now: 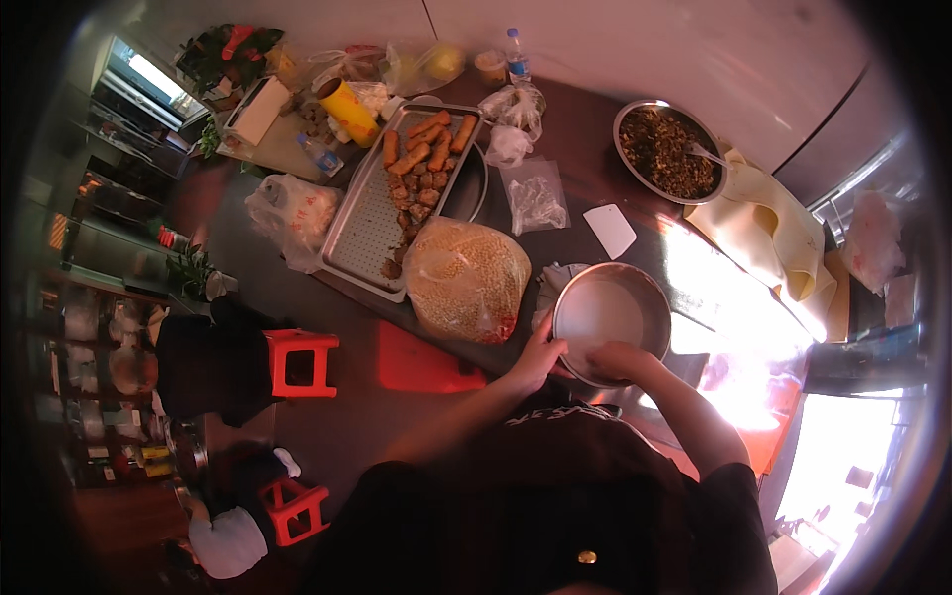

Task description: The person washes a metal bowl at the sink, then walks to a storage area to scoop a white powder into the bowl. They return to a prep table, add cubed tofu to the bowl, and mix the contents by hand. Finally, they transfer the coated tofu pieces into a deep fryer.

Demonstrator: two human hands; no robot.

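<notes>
Close before you, your left hand [540,351] grips the bowl [656,299] at its eight o'clock rim; your right hand [620,362], apart from it, dips in over six o'clock, its closure impossible to tell. From the bowl, the card [609,231] lies at twelve, the grain bag [466,278] near ten, the tray [359,220] beyond that, and the filled basin [623,164] past twelve.

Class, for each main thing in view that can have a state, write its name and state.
Near metal bowl: uncovered, gripped by left hand, right hand inside
Tray: partly filled
Clear bag: bulging
Far metal bowl: uncovered, well filled, utensil inside
Bottle near wall: upright, capped
</notes>
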